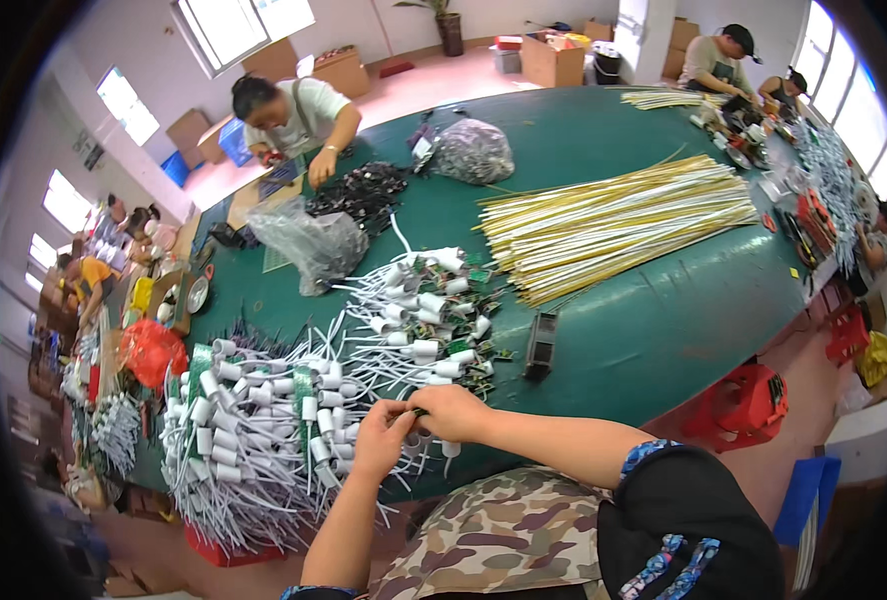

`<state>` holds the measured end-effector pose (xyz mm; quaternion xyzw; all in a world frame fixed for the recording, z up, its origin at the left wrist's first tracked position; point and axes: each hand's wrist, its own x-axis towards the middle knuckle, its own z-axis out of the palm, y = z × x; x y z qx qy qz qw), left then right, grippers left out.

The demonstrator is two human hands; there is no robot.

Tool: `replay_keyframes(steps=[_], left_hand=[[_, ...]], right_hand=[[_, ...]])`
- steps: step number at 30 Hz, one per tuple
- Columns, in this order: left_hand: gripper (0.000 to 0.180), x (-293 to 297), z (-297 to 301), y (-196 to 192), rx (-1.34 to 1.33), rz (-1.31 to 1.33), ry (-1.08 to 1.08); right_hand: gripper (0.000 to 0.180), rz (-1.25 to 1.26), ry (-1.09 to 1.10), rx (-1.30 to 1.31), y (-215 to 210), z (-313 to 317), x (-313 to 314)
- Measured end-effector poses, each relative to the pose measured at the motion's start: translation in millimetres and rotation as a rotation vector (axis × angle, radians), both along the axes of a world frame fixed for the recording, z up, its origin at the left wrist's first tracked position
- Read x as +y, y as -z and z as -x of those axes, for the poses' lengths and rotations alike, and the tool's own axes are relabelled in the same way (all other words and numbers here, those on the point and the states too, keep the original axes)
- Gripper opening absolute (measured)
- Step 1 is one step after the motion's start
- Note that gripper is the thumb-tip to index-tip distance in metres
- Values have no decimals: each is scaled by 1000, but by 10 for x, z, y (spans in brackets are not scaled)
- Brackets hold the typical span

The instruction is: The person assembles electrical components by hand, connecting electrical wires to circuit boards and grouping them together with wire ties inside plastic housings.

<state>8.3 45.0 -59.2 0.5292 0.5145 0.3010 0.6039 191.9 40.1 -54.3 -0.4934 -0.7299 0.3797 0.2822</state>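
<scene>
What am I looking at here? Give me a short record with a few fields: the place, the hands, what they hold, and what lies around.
place: large green worktable in a workshop, other people seated along its far edges
left hand: left hand pinching a small white-wired part at the table's near edge
right hand: right hand gripping the same part, touching the left hand
nearest pile: heap of white cylindrical sockets with thin white wires
further off: bundle of long yellow rods; clear plastic bag of dark parts; small black box

On the counter (663, 330), the heap of corded sockets (253, 420) lies at the near edge. Right of the heap lie the hands (413, 420); behind it a plastic bag (308, 240); far right behind, the rod bundle (613, 225).
</scene>
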Motion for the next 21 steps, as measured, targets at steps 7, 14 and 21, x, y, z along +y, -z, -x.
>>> replay_keyframes(steps=[7,14,21], left_hand=[[13,151,-214,-354,141,-214,-312],[30,943,-767,-1011,407,-1008,20],[43,1061,-1139,166,259,-941,241]], right_hand=[[18,-108,257,58,-30,238,146],[22,-39,431,867,-302,-122,854],[39,-191,810,205,778,-592,714]])
